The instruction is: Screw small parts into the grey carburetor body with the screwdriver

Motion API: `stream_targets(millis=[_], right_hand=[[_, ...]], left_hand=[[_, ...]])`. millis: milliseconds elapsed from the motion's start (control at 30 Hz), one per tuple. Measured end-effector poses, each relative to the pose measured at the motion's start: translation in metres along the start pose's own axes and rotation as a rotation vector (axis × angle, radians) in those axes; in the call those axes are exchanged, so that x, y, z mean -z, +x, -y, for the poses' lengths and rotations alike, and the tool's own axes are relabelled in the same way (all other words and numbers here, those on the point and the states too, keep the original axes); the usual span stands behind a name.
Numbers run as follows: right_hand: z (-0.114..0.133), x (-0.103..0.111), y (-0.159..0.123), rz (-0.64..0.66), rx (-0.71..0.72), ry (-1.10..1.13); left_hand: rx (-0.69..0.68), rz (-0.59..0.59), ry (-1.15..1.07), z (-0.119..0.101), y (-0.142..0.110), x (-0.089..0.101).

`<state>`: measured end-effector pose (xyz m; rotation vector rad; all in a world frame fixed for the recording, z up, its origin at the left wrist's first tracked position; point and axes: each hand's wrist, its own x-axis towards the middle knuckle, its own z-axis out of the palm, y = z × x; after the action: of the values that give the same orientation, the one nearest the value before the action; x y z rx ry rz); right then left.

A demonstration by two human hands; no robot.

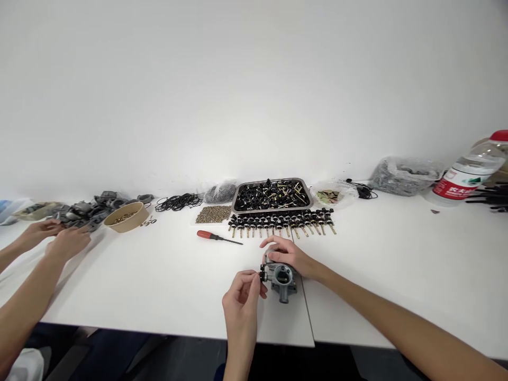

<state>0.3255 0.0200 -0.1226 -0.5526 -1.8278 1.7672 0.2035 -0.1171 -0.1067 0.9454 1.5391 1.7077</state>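
A grey metal carburetor (283,288) rests on the white table, its round bore facing up. My left hand (243,296) pinches a black-knobbed part (262,273) at the carburetor's left side between thumb and fingers. Over the carburetor's far edge lies my right hand (289,255), fingers bent round the body and steadying it; its fingertips are partly hidden. Beyond my hands is a row of black-headed brass screws (281,222). A screwdriver (216,236) with a red handle lies to the left of that row.
Behind the row stands a metal tray (235,203) of similar parts. Small brass pieces (213,214), black rings (178,202) and a paper bowl (126,217) sit leftward. Another person's hands (68,243) handle grey castings (93,209). A bottle (464,177) stands right.
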Motion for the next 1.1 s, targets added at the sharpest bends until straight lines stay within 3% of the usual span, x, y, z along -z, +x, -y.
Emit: stream_targets(millis=[300,500,667,800,1100], right_hand=[[-0.005,0.0,0.0,0.018,0.006,0.075],[-0.004,0.001,0.001,0.006,0.003,0.058],[0.0,0.0,0.0,0.031,-0.001,0.013],[0.005,0.0,-0.001,0.045,0.018,-0.037],[0.008,0.0,-0.002,0.036,0.021,-0.029]], left_hand=[[0.0,-0.029,-0.036,0.008,-0.007,-0.003],[0.101,0.031,-0.058,0.005,0.002,0.005],[0.253,0.07,-0.202,0.006,0.008,0.005],[0.244,0.112,-0.197,0.009,0.014,0.008],[0.258,0.086,-0.147,0.007,0.009,0.006]])
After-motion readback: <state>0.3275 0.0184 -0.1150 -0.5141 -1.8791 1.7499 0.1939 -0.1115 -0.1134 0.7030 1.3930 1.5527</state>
